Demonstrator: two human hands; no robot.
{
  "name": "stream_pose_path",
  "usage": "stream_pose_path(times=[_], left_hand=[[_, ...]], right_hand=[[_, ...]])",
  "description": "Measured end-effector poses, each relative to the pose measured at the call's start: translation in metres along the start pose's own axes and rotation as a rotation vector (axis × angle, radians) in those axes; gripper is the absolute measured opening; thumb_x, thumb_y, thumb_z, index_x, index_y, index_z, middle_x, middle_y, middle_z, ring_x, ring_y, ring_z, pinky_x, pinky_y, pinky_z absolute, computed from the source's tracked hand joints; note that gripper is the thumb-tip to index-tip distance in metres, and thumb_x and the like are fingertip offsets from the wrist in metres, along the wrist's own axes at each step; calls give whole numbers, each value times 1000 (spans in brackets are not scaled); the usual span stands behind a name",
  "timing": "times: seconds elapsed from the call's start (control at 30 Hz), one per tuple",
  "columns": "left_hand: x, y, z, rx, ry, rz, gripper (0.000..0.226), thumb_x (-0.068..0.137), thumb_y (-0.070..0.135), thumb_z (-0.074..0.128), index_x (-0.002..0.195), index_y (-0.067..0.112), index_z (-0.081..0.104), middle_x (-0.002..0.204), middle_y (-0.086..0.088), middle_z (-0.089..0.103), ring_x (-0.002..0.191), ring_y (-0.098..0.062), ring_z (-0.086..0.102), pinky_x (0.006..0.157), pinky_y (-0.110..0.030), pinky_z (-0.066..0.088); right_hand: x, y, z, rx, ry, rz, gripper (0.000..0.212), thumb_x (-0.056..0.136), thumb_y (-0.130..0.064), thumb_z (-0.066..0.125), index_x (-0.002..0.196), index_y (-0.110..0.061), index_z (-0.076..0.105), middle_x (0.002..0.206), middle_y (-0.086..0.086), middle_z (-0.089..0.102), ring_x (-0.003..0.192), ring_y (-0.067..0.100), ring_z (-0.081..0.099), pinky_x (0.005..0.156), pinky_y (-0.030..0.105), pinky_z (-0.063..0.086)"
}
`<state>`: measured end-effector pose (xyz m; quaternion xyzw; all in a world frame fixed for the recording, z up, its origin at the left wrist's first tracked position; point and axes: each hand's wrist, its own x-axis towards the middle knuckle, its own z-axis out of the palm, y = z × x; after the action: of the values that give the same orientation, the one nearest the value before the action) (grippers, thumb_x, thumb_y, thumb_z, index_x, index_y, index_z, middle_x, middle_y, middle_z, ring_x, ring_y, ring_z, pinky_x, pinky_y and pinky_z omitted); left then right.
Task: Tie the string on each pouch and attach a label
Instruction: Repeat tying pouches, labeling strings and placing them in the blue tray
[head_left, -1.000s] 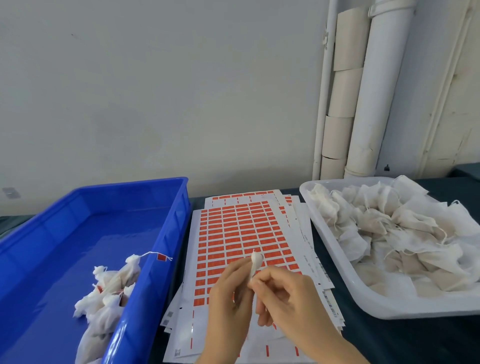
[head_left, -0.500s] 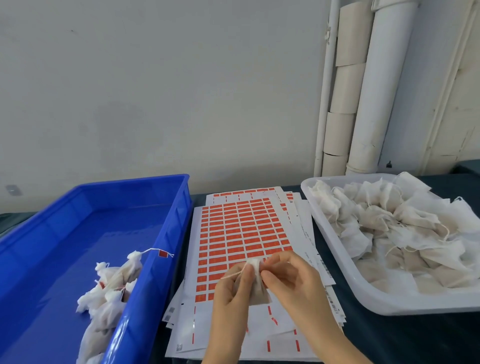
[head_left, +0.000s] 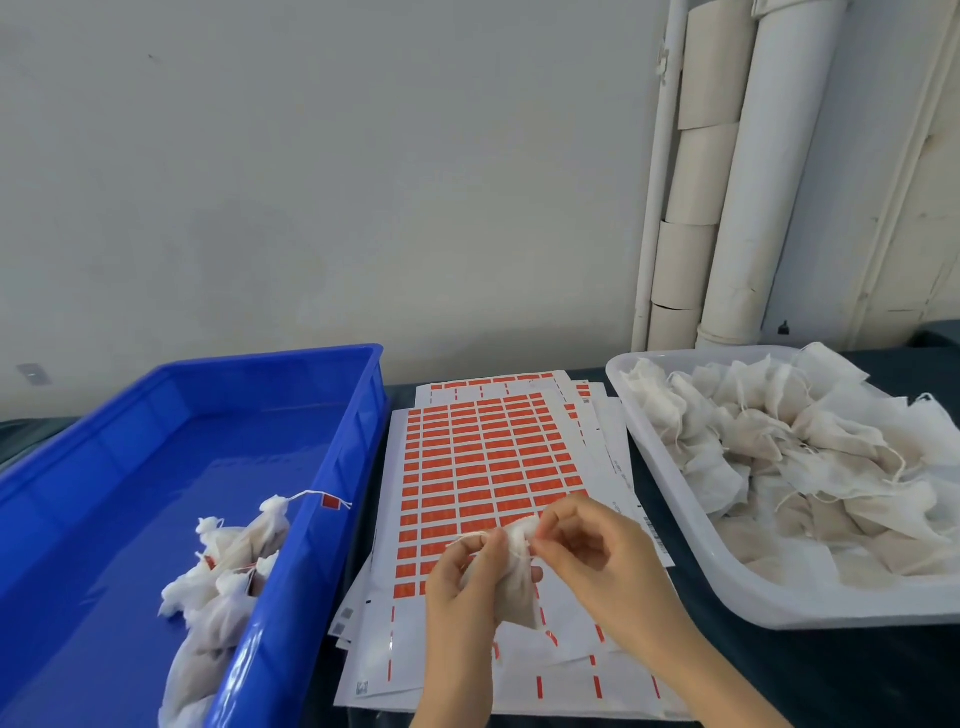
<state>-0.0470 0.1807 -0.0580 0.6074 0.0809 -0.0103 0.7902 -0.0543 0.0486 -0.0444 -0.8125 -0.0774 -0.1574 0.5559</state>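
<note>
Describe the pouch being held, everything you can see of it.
The pouch is a small off-white bag of thin gauzy fabric, filled and held neck-up above the label sheets. Its neck is gathered into a bunched tuft. The left hand grips its body and pinches the thin white string; the right hand pinches the neck. No label shows on it.

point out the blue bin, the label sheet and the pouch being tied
blue bin (head_left: 358, 415), head view, on its right inner wall
label sheet (head_left: 483, 457), head view, on the orange label grid
pouch (head_left: 514, 592), head view, on its cloth body

Single head-worn view, tipped forward and down: left hand (head_left: 462, 587) and right hand (head_left: 597, 561) close below, plain grey wall (head_left: 311, 182) ahead.
</note>
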Motion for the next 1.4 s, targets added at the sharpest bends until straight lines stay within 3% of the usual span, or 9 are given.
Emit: stream_pose_path(times=[0.2,0.43,0.57,0.73,0.93,1.1,1.3,1.4], left_hand=[[-4,2,-2,-187,-72,-114,30,92,20,57,98,-8,67,80,-17,71,63,-18,68,54,-23,53],[-4,1,-1,-176,-144,-81,32,79,26,66,94,-1,72,90,-21,71,75,-23,70,62,-24,56],[-6,5,-1,-187,-117,-64,39,66,28,74,93,0,67,94,-22,69,75,-23,67,61,-25,55],[-12,10,0,-145,-124,1,36,58,33,80,80,7,67,83,-14,70,68,-19,67,59,-25,54],[-17,13,3,-44,-79,88,36,56,36,79,81,10,72,82,-9,72,65,-22,69,62,-30,56],[-20,15,4,54,-69,144,16,62,35,75,73,24,77,76,-1,74,65,-21,71,55,-23,55],[-18,14,2,90,-99,96,22,60,37,71,74,20,76,74,-4,73,67,-20,71,60,-25,56],[-19,9,2,72,-95,92,39,59,39,71,84,9,75,77,-14,72,72,-26,67,66,-32,55]], right_hand=[[-3,-4,-7,-233,-65,-182,34,83,-9,72,75,-40,64,77,-25,66,78,1,63,71,6,48],[-9,3,-2,-448,-69,-193,9,85,-20,70,90,-26,74,91,-9,65,87,7,60,85,15,48],[-15,1,1,-462,103,-342,23,64,-7,86,83,-16,76,82,-5,68,77,8,67,80,5,46],[-23,1,5,-465,281,-482,24,58,-6,83,80,-5,76,82,5,70,77,15,68,89,-1,38],[-23,5,4,-447,320,-532,26,59,-4,83,85,-3,76,84,7,69,82,12,65,89,4,42],[-23,5,3,-409,340,-534,20,72,-17,77,87,-4,76,87,5,70,87,10,66,89,9,47],[-23,1,4,-408,351,-448,23,59,-11,82,81,-6,76,82,3,71,83,7,65,87,1,42],[-24,1,7,-406,312,-379,23,56,-5,86,75,-9,74,77,0,70,75,6,65,82,-4,39]])
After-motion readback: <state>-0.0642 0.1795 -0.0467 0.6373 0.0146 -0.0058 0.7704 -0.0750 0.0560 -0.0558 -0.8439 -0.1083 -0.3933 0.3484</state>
